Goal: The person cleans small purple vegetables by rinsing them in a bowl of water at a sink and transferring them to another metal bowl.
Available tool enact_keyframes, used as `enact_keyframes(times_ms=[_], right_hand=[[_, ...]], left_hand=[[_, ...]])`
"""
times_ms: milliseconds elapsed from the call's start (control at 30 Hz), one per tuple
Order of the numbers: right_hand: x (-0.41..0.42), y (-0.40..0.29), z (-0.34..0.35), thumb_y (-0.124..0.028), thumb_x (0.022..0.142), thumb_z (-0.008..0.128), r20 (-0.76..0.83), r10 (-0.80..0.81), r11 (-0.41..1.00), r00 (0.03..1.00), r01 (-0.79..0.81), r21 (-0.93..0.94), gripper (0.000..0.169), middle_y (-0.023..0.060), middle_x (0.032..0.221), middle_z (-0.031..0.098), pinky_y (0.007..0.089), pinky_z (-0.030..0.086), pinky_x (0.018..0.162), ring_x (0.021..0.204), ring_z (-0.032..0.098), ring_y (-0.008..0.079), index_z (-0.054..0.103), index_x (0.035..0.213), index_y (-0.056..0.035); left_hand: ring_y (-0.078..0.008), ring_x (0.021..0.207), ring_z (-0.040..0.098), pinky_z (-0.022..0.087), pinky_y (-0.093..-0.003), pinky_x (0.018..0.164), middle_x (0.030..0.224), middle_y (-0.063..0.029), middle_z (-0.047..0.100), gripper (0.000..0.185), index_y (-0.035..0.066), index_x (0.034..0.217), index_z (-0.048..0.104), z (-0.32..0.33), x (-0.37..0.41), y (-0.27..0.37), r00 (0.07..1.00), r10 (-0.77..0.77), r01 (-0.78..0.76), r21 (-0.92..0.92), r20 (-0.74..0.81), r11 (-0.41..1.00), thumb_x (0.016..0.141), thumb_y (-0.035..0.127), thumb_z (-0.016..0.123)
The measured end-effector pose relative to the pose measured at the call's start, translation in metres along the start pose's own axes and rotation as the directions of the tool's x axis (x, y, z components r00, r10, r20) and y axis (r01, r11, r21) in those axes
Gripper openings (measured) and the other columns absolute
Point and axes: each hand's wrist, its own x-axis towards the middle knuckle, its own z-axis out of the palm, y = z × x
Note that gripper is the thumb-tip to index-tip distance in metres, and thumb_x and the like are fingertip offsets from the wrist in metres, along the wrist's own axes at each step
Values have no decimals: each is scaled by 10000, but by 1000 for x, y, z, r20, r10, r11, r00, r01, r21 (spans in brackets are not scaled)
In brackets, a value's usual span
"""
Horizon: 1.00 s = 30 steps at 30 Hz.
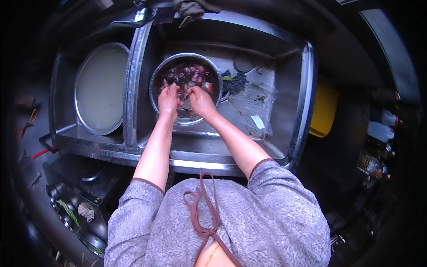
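Both my hands are inside a round steel bowl (185,54) that stands in the right-hand basin of a steel sink (131,103). Water and several small red-purple bulbs (191,71), apparently shallots, fill it. My left hand (167,101) is at the near left of the bowl, its fingers bent among the bulbs. Close beside it, my right hand (201,101) reaches in from the right with its fingertips drawn together. Blur and the wet contents hide whether either hand grips a bulb.
A large steel basin (77,103) of cloudy water stands in the left sink compartment. Right of the bowl lie dark mesh (236,82), a clear plastic sheet (267,110) and green scraps. A faucet (141,16) and a grey cloth (191,8) are at the back; a yellow container (323,106) stands right.
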Motion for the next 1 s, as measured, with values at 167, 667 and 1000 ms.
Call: enact_keyframes(times_ms=[167, 667, 1000], right_hand=[[15, -7, -1, -82, 843, 468, -213, -11, 945, 977, -60, -322, 166, 217, 868, 633, 468, 477, 779, 887, 595, 386, 579, 932, 4], [18, -37, 18, -200, 887, 415, 121, -503, 818, 856, 517, -253, 275, 162, 896, 621, 458, 469, 713, 842, 584, 388, 591, 801, -7], [54, -9, 45, -88, 801, 507, 479, -132, 727, 868, 413, -549, 251, 261, 1072, 578, 423, 500, 792, 944, 604, 360, 608, 1029, -58]], left_hand=[[-395, 1035, 560, 441, -455, 894, 1018, -295, 596, 279, 2, 1016, 576, -1, 26, -23, 990, 141, -48, 876, -24, 479, 884, 227, 476], [-198, 781, 600, 531, -363, 654, 939, -101, 601, 254, 52, 1047, 556, -5, 9, -4, 968, -225, 240, -680, 113, 693, 968, 270, 453], [-62, 475, 352, 312, -207, 422, 617, 46, 429, 79, 118, 874, 538, -45, -9, 8, 969, -248, 229, -473, 23, 851, 873, 125, 617]])
